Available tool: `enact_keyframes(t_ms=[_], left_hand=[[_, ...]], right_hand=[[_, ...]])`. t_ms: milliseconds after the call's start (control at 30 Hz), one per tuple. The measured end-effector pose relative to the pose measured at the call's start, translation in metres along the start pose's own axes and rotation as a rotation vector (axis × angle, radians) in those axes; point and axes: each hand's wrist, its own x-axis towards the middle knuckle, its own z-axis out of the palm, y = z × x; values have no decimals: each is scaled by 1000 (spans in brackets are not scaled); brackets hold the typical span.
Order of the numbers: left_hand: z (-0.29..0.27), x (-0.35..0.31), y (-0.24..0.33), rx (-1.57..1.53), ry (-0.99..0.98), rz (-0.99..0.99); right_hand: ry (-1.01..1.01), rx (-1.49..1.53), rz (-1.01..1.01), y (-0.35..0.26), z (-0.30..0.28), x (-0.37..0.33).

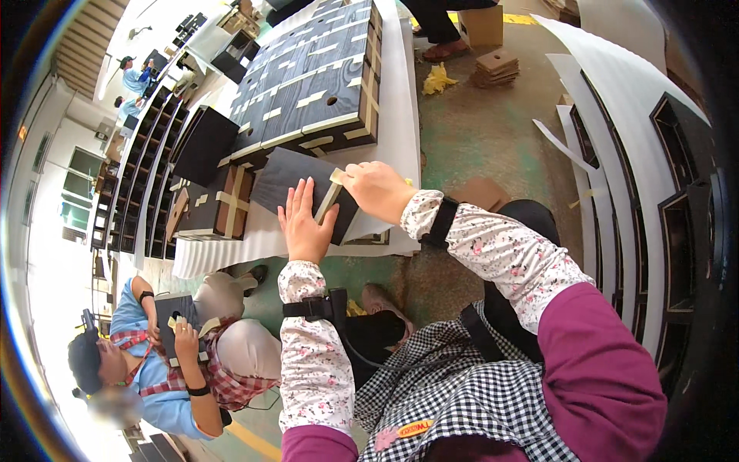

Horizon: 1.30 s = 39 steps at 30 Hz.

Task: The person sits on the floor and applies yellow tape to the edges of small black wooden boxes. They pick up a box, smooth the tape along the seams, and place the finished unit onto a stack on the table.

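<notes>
My right hand [373, 187] pinches the upper end of a pale tape strip [329, 199], just left of it. My left hand [308, 228], fingers spread, lies on the dark box [289, 173] beneath. Beyond both hands: taped dark panels [308, 81].

left hand [308, 227] resting on a board [283, 173], right hand [373, 189] beside it at a tape strip [329, 202] on that board, block of boxes [308, 100] beyond on a sheet [410, 100], co-worker [165, 343] at left, cardboard stack [495, 69] on the floor [462, 131] ahead right, row of frames [697, 189] at far right
</notes>
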Motion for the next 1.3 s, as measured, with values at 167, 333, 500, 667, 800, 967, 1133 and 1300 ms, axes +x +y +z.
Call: enact_keyframes(t_ms=[167, 333, 500, 667, 800, 967, 1133, 1300], left_hand=[[-2, 0, 1, -9, -1, 13], [2, 0, -1, -13, 7, 33], [5, 6, -10, 21, -24, -23], [-14, 15, -16, -34, -229, 104], [-18, 7, -30, -46, -190, 214], [-22, 4, -25, -38, -192, 237], [-17, 2, -23, -55, -64, 237], [-14, 1, -23, -71, -53, 266]], right_hand=[[49, 282, 181, -12, -10, -12], [41, 468, 299, -22, -4, -27], [-335, 972, 82, -80, -27, -88], [-247, 1535, 734, -29, -77, -89], [-152, 1767, 956, 13, -50, -47], [-373, 1779, 1101, -10, 9, -5], [-37, 1848, 990, -29, 43, 3], [0, 2172, 1239, -66, 26, -24]])
